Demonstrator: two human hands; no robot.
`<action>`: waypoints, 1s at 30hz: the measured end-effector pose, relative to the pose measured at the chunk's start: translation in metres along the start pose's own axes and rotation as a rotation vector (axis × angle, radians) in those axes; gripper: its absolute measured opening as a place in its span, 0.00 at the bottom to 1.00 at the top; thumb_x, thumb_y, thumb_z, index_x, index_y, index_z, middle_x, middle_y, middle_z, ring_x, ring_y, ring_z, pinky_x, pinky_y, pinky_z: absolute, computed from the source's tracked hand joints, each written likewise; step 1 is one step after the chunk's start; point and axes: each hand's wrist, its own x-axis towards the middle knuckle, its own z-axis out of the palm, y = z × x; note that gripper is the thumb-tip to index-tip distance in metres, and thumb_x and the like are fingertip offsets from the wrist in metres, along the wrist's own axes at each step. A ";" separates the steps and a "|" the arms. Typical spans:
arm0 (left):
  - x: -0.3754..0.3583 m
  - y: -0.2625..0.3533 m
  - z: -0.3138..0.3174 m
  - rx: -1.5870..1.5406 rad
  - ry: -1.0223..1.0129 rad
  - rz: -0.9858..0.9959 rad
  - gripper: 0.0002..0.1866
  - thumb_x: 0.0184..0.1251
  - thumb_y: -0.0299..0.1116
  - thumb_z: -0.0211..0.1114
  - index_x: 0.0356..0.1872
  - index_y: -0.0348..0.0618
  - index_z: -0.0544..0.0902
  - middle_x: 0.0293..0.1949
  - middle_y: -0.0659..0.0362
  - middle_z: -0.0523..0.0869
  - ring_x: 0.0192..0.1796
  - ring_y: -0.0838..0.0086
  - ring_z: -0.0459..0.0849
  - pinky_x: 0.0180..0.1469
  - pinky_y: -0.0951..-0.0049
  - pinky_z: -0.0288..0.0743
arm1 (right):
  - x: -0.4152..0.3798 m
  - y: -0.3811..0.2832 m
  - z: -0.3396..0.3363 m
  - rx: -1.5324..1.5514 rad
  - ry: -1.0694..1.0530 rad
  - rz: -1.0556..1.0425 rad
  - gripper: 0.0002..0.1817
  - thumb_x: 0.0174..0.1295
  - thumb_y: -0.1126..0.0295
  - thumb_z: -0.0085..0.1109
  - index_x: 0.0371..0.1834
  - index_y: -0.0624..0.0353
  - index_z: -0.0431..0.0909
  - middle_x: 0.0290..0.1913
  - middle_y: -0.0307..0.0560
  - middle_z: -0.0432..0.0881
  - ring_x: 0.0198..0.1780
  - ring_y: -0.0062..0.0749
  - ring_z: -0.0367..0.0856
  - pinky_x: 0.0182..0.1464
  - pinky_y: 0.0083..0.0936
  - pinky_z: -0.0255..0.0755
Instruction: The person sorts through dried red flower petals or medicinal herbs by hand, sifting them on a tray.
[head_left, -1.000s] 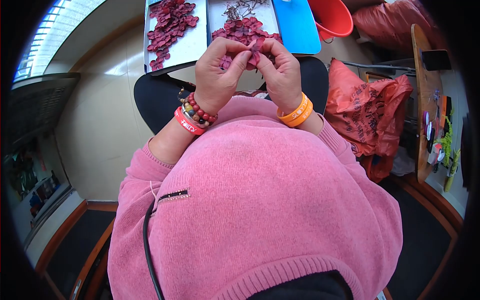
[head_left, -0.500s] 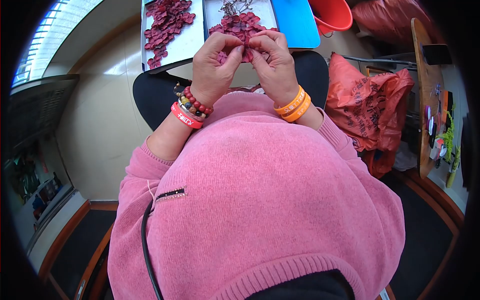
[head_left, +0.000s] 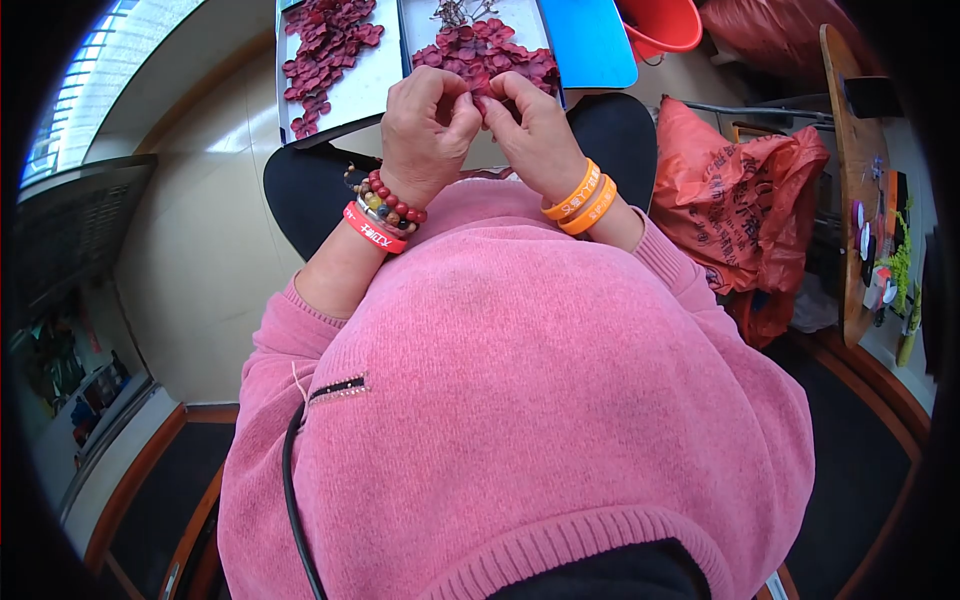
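Observation:
My left hand and my right hand meet at their fingertips over the near edge of the right white tray. Each pinches thumb against forefinger on a small dark red petal piece, mostly covered by the fingers. Behind them, a heap of dark red petals lies in that tray, with thin brown stems at its far end. More dark red petals are spread in the left white tray.
A blue board adjoins the trays on the right, with a red bucket beyond it. Red plastic bags stand on the floor at right, near a wooden board. My knees are below the trays.
Both hands have shifted slightly left, and the right hand's fingers are lower and closer to the left's. More of the petal heap shows behind them.

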 end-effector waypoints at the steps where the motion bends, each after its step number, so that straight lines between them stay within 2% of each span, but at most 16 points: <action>1: 0.001 0.001 -0.001 -0.053 -0.013 -0.027 0.04 0.55 0.21 0.61 0.32 0.37 0.77 0.27 0.60 0.78 0.28 0.78 0.76 0.32 0.79 0.72 | 0.001 0.002 0.000 0.065 -0.004 0.016 0.08 0.62 0.72 0.54 0.38 0.65 0.72 0.28 0.47 0.79 0.28 0.26 0.78 0.31 0.25 0.72; 4: 0.000 0.003 -0.002 -0.189 -0.040 -0.107 0.03 0.57 0.21 0.60 0.32 0.37 0.77 0.28 0.61 0.78 0.30 0.80 0.77 0.34 0.80 0.73 | 0.001 0.007 0.002 0.123 0.027 -0.002 0.07 0.63 0.72 0.53 0.38 0.65 0.72 0.27 0.42 0.78 0.27 0.18 0.76 0.29 0.20 0.73; 6: -0.002 0.003 0.001 -0.250 -0.041 -0.150 0.03 0.58 0.21 0.59 0.34 0.36 0.77 0.29 0.62 0.79 0.31 0.82 0.77 0.36 0.80 0.74 | 0.000 0.001 0.004 0.220 0.006 0.049 0.06 0.63 0.72 0.52 0.38 0.65 0.72 0.27 0.42 0.78 0.26 0.18 0.76 0.28 0.20 0.73; 9: -0.004 0.007 0.000 -0.436 -0.066 -0.383 0.03 0.61 0.22 0.59 0.35 0.36 0.76 0.29 0.61 0.79 0.32 0.83 0.77 0.36 0.81 0.73 | 0.000 0.001 0.008 0.301 -0.017 0.074 0.05 0.64 0.73 0.50 0.36 0.64 0.71 0.26 0.41 0.77 0.25 0.19 0.76 0.27 0.19 0.73; 12: -0.002 0.012 0.000 -0.439 -0.087 -0.378 0.04 0.62 0.24 0.59 0.37 0.35 0.75 0.29 0.61 0.79 0.32 0.84 0.77 0.35 0.82 0.73 | -0.001 0.007 0.010 0.403 -0.018 0.094 0.06 0.65 0.72 0.48 0.34 0.63 0.70 0.25 0.40 0.75 0.23 0.19 0.75 0.26 0.18 0.72; 15: -0.001 0.018 -0.002 -0.360 -0.120 -0.310 0.04 0.64 0.25 0.59 0.37 0.36 0.74 0.30 0.59 0.79 0.33 0.82 0.79 0.35 0.81 0.73 | 0.003 0.014 0.011 0.523 -0.051 0.166 0.09 0.67 0.68 0.47 0.32 0.62 0.69 0.24 0.39 0.74 0.22 0.19 0.73 0.24 0.17 0.70; 18: -0.005 0.001 0.002 -0.007 -0.157 -0.052 0.05 0.62 0.24 0.59 0.37 0.37 0.73 0.30 0.56 0.78 0.31 0.74 0.79 0.34 0.75 0.73 | 0.002 0.006 0.005 0.612 -0.081 0.273 0.12 0.68 0.63 0.47 0.32 0.60 0.69 0.24 0.38 0.73 0.21 0.19 0.71 0.22 0.17 0.67; 21: 0.001 0.004 -0.001 0.191 -0.143 0.212 0.08 0.56 0.24 0.60 0.35 0.39 0.71 0.30 0.51 0.74 0.34 0.55 0.74 0.36 0.62 0.71 | 0.002 0.002 0.002 0.570 -0.115 0.355 0.14 0.68 0.59 0.47 0.31 0.58 0.70 0.23 0.37 0.72 0.21 0.18 0.69 0.21 0.16 0.64; 24: 0.004 0.005 -0.001 0.316 -0.122 0.287 0.10 0.56 0.23 0.62 0.38 0.38 0.72 0.30 0.52 0.74 0.32 0.58 0.75 0.33 0.64 0.71 | 0.003 0.007 0.003 0.537 -0.120 0.356 0.14 0.68 0.59 0.47 0.31 0.57 0.70 0.23 0.36 0.72 0.21 0.17 0.68 0.21 0.16 0.62; 27: 0.001 0.008 0.001 0.296 -0.138 0.261 0.08 0.58 0.23 0.61 0.38 0.37 0.73 0.30 0.52 0.76 0.31 0.61 0.77 0.33 0.69 0.72 | 0.003 0.010 0.003 0.592 -0.094 0.344 0.12 0.68 0.62 0.47 0.30 0.58 0.70 0.23 0.36 0.72 0.21 0.16 0.67 0.22 0.16 0.63; 30: -0.004 0.011 0.000 0.020 -0.163 0.034 0.06 0.62 0.23 0.60 0.39 0.36 0.74 0.31 0.55 0.79 0.31 0.70 0.80 0.32 0.76 0.73 | 0.002 0.009 0.001 0.578 -0.086 0.324 0.11 0.68 0.65 0.47 0.30 0.58 0.71 0.24 0.36 0.73 0.21 0.16 0.68 0.23 0.16 0.65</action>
